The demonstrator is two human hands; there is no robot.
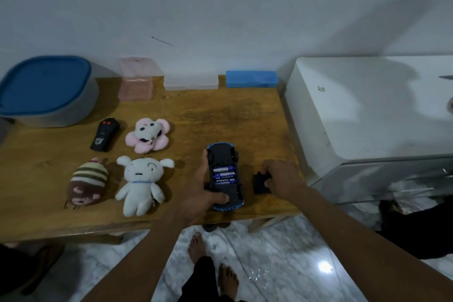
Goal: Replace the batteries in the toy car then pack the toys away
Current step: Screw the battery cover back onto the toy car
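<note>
A blue toy car [224, 154] lies upside down near the front right of the wooden table [220, 115]. Its battery bay is uncovered, and blue batteries [224, 175] sit inside it. My left hand [202, 191] grips the car from the left, thumb across its near end. To the right of the car my right hand [282, 176] closes on a small black battery cover [260, 182] that rests on the table. The black remote control [105, 134] with red buttons lies farther left.
Three plush toys lie on the left: pink flower [147, 135], white dog [141, 184], striped brown one [87, 182]. At the back stand a grey tub with blue lid [46, 88], a pink box [136, 78], a clear case [191, 82], a blue case [251, 78]. A white appliance [367, 110] borders the table's right.
</note>
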